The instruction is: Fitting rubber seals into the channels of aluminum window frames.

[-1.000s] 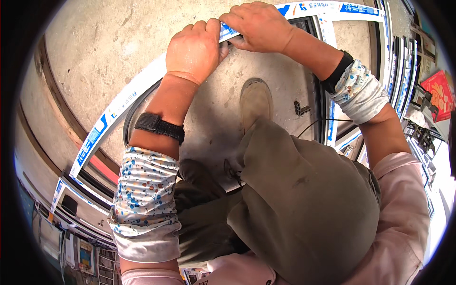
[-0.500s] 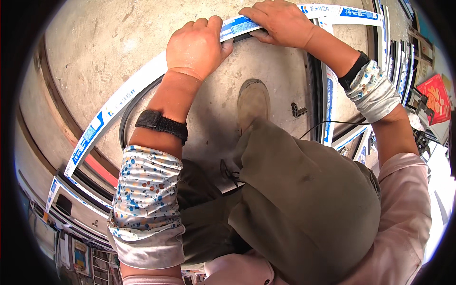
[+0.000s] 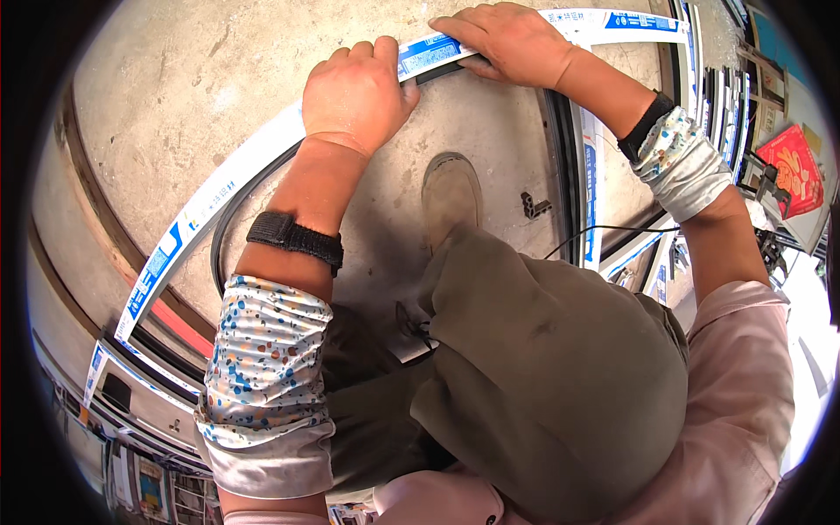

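Observation:
A long frame profile (image 3: 219, 181) covered in white and blue protective film runs across the floor, bowed by the lens. My left hand (image 3: 354, 98) is closed over it, fingers over the far edge and thumb on the near side. A short way to the right, my right hand (image 3: 518, 45) grips the same profile, fingers on top and thumb below. Between the two hands a blue-printed stretch of film shows. A thin black strip (image 3: 216, 249), seemingly a rubber seal, follows the profile's inner side and passes out of sight under my left wrist.
My shoe (image 3: 452, 197) stands on the concrete floor inside the frame. A small black corner-shaped piece (image 3: 535, 206) lies to its right, beside an upright dark bar (image 3: 561, 166). More film-wrapped profiles (image 3: 729, 114) are stacked at right, near a red package (image 3: 790, 171). A thin black cable (image 3: 612, 227) crosses there.
The scene has shifted slightly left in the picture. Both hands keep their hold at about the same spots on the profile.

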`<state>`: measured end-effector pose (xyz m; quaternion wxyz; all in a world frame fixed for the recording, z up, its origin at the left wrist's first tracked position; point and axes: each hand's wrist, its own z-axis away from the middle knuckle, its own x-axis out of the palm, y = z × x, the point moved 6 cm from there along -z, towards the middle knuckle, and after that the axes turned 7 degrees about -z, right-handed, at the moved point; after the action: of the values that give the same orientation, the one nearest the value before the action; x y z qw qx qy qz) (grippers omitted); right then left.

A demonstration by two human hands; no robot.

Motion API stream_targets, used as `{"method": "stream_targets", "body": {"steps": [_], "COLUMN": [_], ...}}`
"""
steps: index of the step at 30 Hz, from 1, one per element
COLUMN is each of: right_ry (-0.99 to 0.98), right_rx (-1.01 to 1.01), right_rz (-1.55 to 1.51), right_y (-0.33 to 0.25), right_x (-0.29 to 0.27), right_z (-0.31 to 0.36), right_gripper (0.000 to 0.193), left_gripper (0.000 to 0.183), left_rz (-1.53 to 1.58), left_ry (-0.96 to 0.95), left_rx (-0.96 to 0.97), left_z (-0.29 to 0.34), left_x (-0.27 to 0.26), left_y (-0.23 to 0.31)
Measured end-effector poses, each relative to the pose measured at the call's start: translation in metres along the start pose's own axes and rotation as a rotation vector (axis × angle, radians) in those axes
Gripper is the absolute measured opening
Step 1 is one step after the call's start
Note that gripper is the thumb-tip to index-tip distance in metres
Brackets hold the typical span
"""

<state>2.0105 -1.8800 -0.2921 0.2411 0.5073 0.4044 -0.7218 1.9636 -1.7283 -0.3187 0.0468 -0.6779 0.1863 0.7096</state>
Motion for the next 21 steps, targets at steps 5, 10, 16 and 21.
{"method": "stream_targets", "body": {"steps": [5, 10, 16, 21], "right_ry": [-0.009, 0.041, -0.034, -0.103], "right_rx": [0.047, 0.031, 0.031, 0.010], "right_rz": [0.040, 0.011, 0.072, 0.072], "right_y": [0.010, 0.023, 0.029, 0.027], "right_x": [0.002, 0.000, 0.005, 0.001], "right_z": [0.010, 0.021, 0.016, 0.019], "right_gripper": [0.047, 0.046, 0.048, 0.046], "left_gripper": [0.036, 0.036, 0.035, 0.037], "left_rz": [0.036, 0.022, 0.029, 0.049], "left_ry": [0.010, 0.016, 0.001, -0.026], "left_rx": [0.013, 0.034, 0.001, 0.029], "left_z": [-0.017, -0.026, -0.039, -0.047], "left_x": [0.004, 0.006, 0.011, 0.012], "left_y": [0.015, 0.027, 0.034, 0.051]}}
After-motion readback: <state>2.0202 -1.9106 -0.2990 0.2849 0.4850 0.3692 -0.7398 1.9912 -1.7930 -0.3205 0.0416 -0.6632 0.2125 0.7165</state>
